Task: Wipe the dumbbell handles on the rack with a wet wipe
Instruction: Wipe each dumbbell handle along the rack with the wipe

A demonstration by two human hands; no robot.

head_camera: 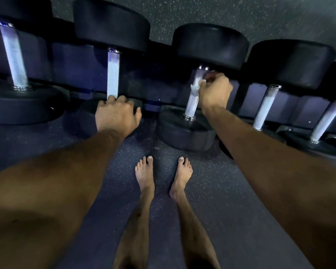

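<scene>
Dumbbells sat in a row on the rack [76, 61], handles pointing toward me, dark speckled floor [211, 200] below with my bare feet [145, 173] on it. Far-left handle [14, 55] was untouched by either hand. Next over, my left hand [115, 113] rested on the near head of the second dumbbell, at the base of its handle [113, 74]; fingers curled over the edge, but I couldn't tell whether they were gripping it or just bracing. Third handle [193, 100] was the one in work: my right hand [214, 92] had the wet wipe [197, 84] pinched against its upper part, wipe bunched between fingers and knurled steel. Lower stretch of that handle was bare. Two more handles [266, 105] to the right had no hand on them. I judged it mid-wipe on dumbbell three. Next move likely called for dragging the wipe down the full length, then shifting right.
</scene>
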